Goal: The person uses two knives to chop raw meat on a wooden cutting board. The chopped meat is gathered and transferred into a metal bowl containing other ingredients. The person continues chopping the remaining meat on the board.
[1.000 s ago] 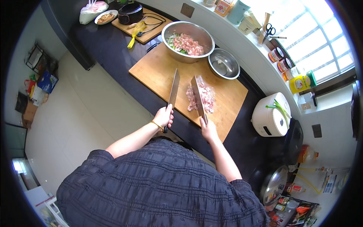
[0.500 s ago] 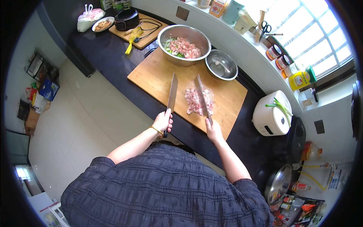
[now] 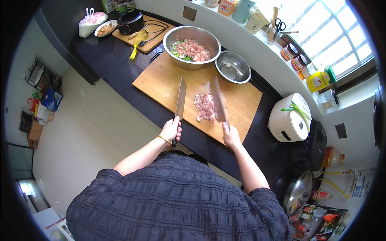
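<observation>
Chopped meat [image 3: 206, 107] is spread in a loose pink patch on a wooden cutting board [image 3: 155, 82], which is set on a dark table [image 3: 100, 58]. A first cleaver [image 3: 181, 98] is held by the left hand [image 3: 170, 129], its black handle clamped in the curled fingers; its blade is pointed away from the body, to the left of the patch and apart from it. Whether the wood is touched by that blade cannot be told. A second cleaver [image 3: 220, 100] is gripped by the right hand [image 3: 232, 136], with the fingers closed around its handle, and its blade is placed along the right side of the pink pieces. A yellow bracelet [image 3: 164, 140] is worn on the left wrist.

At the far edge of the board, pink meat with green and white bits is contained in a large metal bowl [image 3: 183, 63]; just beside it, to the right, a smaller metal bowl [image 3: 233, 68] is placed. Farther right, green stalks [image 3: 296, 109] are laid on a white cooker [image 3: 283, 124]. At the far left, a black pot [image 3: 130, 23] is stood on another board [image 3: 159, 38].
</observation>
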Demonstrator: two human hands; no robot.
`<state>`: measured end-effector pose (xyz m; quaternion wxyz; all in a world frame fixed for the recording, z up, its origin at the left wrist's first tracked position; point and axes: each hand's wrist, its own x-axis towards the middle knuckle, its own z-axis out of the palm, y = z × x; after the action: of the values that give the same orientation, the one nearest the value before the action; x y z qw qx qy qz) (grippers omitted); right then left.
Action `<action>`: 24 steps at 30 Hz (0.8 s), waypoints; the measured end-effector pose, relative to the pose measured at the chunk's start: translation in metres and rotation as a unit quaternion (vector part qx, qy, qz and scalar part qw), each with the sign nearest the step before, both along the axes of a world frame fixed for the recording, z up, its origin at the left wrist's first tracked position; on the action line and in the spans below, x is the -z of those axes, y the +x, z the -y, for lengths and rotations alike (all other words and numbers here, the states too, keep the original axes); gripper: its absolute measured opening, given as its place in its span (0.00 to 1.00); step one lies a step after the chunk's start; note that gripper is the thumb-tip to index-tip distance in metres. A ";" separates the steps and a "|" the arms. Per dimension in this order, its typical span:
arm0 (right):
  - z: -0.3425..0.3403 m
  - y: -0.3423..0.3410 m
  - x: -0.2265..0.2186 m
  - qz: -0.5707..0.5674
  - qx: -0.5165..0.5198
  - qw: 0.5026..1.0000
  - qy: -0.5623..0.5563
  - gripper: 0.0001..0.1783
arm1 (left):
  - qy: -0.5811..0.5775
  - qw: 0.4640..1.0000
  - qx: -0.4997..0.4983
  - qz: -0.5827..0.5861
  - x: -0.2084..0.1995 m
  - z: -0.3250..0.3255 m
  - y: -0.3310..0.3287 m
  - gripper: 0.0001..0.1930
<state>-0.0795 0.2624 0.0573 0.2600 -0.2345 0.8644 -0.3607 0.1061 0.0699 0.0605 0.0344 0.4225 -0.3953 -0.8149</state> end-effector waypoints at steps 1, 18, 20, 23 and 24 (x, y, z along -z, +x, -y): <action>0.000 0.003 -0.005 0.093 0.018 0.993 0.077 0.23 | -0.004 1.000 0.002 0.004 0.002 0.000 0.001 0.17; 0.013 -0.003 -0.052 0.012 0.009 0.990 0.141 0.30 | -0.025 1.000 0.008 0.015 0.003 0.004 0.000 0.17; 0.011 -0.003 -0.057 0.045 0.032 0.993 0.104 0.29 | -0.017 1.000 0.011 0.013 0.002 0.004 0.001 0.17; 0.001 -0.001 -0.010 -0.118 -0.040 0.987 0.097 0.29 | -0.013 1.000 0.009 0.009 0.000 0.003 -0.001 0.17; -0.002 -0.008 -0.010 -0.044 -0.039 0.989 0.133 0.30 | -0.013 1.000 0.007 0.009 0.000 0.003 -0.001 0.17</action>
<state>-0.0878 0.2648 0.0669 0.2648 -0.2467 0.9055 -0.2215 0.1049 0.0670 0.0609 0.0305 0.4262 -0.4095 -0.8061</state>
